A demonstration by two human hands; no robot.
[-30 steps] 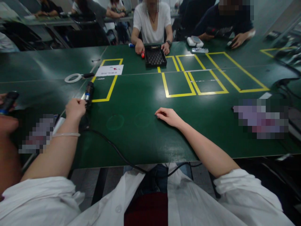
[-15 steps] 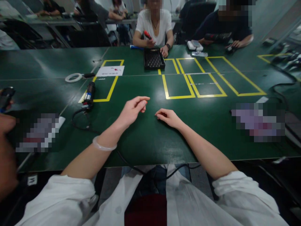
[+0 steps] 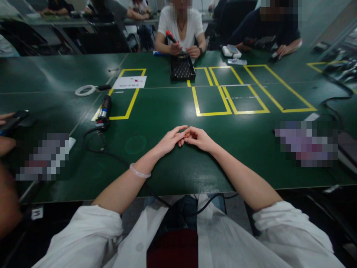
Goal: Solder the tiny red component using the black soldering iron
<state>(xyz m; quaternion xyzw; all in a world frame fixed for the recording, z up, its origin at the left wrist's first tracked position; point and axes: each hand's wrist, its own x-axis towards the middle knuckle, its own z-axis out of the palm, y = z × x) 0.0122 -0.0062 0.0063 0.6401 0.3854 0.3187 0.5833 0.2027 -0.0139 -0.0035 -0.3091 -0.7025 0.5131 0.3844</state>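
My left hand [image 3: 170, 141], with a pale bangle [image 3: 140, 171] at its wrist, meets my right hand [image 3: 201, 139] low over the green table. A small red-orange piece [image 3: 186, 136] shows between the fingertips of both hands; its kind is too small to tell. The left thumb and fingers close on it, though the left index finger stretches out above. My right hand is curled, its thumb and fingers pinched at the same piece. How much of the piece lies behind the fingers is hidden.
On the green table [image 3: 234, 160], a black cylindrical tool with a cable [image 3: 104, 108] lies left, near a white ring-shaped coil [image 3: 85, 90] and a printed sheet [image 3: 130, 82]. Yellow tape outlines mark the middle. Opposite, a person holds a red-handled tool [image 3: 170, 36] over a black tray [image 3: 182, 77].
My left hand has come down and right to meet my nearly still right hand, where the red-orange piece now shows. Across the table, the person's hands have drawn together above the tray.
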